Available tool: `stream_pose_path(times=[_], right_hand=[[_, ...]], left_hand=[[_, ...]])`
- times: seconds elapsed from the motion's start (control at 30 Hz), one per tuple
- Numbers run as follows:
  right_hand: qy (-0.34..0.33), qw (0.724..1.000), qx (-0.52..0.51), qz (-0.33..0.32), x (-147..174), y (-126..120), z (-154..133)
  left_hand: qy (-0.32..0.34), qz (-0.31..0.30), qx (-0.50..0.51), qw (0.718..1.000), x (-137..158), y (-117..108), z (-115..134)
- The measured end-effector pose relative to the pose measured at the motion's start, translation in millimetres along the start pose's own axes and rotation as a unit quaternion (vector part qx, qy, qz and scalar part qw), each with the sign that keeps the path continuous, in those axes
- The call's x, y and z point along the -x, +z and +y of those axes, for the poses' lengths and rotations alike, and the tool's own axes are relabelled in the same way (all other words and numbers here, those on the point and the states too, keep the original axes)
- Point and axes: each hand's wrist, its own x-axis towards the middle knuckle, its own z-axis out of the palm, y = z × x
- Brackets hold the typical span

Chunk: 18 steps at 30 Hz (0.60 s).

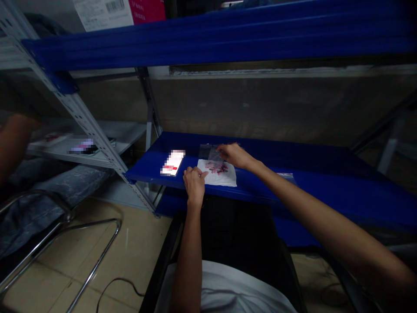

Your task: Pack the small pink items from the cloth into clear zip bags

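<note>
A white tissue [224,179] lies near the front edge of the blue shelf, with small dark-red and pink pieces [219,168] on it. Over its back edge, my right hand [237,155] has its fingers pinched on a small clear plastic bag [214,155]. Another flat clear piece of plastic [204,150] seems to lie just behind; its outline is faint. My left hand [194,183] rests at the tissue's left edge, fingers bent and thumb apart, with nothing visible in its grasp. To its left is a phone [173,163] with a lit, blurred screen.
The blue shelf [329,182] extends right, with another clear bag [286,175] behind my right forearm. A blue beam [228,37] crosses above. At left stand a grey upright post [87,126], a metal-framed chair [97,261] and another person's arm [14,143]. A cable [119,279] lies on the floor.
</note>
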Motion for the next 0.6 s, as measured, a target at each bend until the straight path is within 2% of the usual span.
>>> stream_pose_path(times=[0.6], right_hand=[[0.009, 1.000, 0.007, 0.009, 2.7, 1.7, 1.4]], left_hand=[[0.024, -0.007, 0.015, 1.000, 1.1, -8.2, -2.0]])
